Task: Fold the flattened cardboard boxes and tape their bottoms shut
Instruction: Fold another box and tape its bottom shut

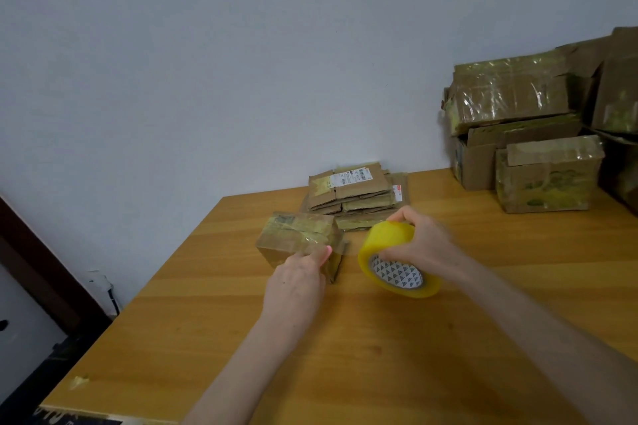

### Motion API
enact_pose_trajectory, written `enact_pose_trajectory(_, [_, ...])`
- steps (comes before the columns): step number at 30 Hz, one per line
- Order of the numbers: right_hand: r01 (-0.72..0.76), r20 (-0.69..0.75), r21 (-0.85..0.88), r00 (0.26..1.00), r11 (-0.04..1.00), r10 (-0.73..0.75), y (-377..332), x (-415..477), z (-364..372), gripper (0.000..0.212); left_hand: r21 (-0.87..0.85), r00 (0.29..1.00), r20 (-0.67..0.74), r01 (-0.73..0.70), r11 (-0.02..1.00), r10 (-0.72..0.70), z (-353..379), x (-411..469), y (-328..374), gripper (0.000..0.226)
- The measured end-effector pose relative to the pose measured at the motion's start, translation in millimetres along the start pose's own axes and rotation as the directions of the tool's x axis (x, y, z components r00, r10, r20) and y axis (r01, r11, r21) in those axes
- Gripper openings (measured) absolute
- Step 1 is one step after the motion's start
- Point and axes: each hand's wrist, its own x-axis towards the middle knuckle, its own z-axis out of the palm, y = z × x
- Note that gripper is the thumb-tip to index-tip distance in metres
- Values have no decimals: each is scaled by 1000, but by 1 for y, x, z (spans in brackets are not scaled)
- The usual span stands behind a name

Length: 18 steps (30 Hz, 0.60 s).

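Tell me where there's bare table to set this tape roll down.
The widest bare patch of table is the near half, between your forearms and toward the front edge. Another lies right of the right hand and tape roll, in front of the pile of folded boxes. It is crowded at the back, around the small box and the stack of flat boxes.

One tape roll (381,239), one folded box (293,234), one stack of flattened boxes (355,198), perhaps five piled boxes (511,96).
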Motion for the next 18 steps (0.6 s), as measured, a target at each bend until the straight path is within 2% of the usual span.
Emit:
enact_pose_trajectory(3, [13,-5,12,1000,1000,-13,1,0,1,53,50,998,41,34,998,-36,1,6,1,48])
enact_pose_trajectory(7, [19,-9,28,1000,999,-19,-1,-1,3,53,112,997,75,13,994,-21,6,18,-1,44])
enact_pose_trajectory(10, [42,-32,39,999,998,-41,-4,-2,2,52,165,981,193,0,986,-32,15,19,-4,41])
enact_pose_trajectory(15, [51,-35,114,998,992,-47,-3,-4,-7,51,14,984,178,23,1000,-25,36,0,-16,57])
enact_pose_trajectory(18, [-5,-37,276,999,961,16,3,-8,-7,49,34,962,275,-14,999,4,49,-9,-9,65])
